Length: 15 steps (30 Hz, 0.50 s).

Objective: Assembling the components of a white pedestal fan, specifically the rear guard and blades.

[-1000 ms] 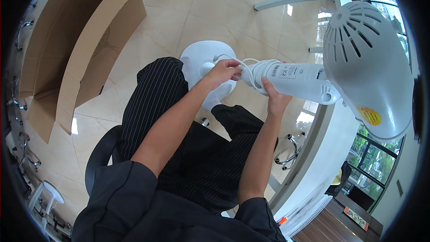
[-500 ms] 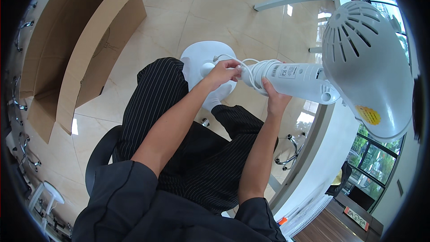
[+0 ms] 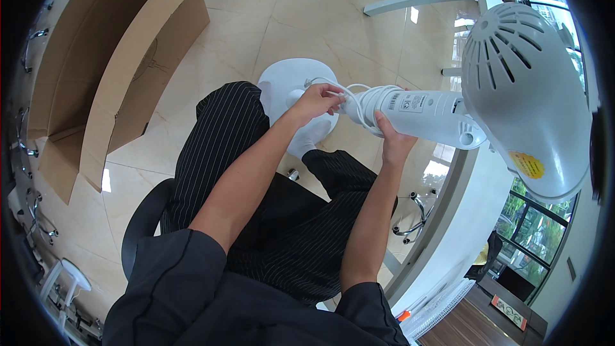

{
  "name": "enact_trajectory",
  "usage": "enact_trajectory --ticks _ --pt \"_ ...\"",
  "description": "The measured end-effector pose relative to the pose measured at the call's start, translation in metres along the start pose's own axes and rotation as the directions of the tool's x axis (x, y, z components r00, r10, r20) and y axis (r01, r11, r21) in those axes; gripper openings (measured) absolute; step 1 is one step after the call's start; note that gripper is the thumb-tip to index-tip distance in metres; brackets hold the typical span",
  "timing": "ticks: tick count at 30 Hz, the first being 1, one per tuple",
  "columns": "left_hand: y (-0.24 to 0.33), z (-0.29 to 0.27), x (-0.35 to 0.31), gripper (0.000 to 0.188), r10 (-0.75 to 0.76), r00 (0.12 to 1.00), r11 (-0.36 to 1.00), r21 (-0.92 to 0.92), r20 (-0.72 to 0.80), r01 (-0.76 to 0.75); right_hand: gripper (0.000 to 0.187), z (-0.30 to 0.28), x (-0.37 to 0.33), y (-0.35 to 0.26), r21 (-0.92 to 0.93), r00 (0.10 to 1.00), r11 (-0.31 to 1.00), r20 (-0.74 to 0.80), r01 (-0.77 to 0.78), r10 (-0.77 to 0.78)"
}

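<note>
A white pedestal fan [image 3: 512,90] is lying across the seated person's lap, its round base [image 3: 288,86] toward the floor. The right hand [image 3: 392,138] is gripping its column; the left hand [image 3: 315,99] is pinching the white cord [image 3: 355,99] (coiled around the column), probably mid-unwinding, needing slack next.

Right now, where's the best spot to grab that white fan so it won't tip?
Probably the white fan's round column just below the big motor head, coming from underneath, where the right hand cups it. The column is narrow enough to wrap; the head is too wide. The left hand has the cord.
</note>
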<state>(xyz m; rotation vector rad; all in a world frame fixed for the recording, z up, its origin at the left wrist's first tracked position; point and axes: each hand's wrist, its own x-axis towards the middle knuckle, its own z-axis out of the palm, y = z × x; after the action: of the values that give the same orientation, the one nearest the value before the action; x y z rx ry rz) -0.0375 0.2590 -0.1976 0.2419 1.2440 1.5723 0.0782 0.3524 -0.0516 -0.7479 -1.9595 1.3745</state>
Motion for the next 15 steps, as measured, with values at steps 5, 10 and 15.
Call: enact_trajectory --ticks 5,10,15 --pt "0.004 -0.008 0.007 0.033 -0.294 0.955 0.950 0.102 -0.037 0.296 0.072 -0.005 0.000 0.001 -0.065 1.000 0.998 0.018 -0.011 0.012" --pt "-0.001 0.001 0.000 0.028 0.062 0.993 0.983 -0.165 -0.100 -0.078 0.075 -0.003 0.000 0.002 -0.074 0.999 0.997 0.026 -0.033 0.035" --pt "0.016 0.001 0.010 0.019 -0.078 0.997 0.965 0.251 -0.002 0.076 0.070 -0.002 -0.001 0.003 0.003 1.000 1.000 0.010 0.003 -0.003"
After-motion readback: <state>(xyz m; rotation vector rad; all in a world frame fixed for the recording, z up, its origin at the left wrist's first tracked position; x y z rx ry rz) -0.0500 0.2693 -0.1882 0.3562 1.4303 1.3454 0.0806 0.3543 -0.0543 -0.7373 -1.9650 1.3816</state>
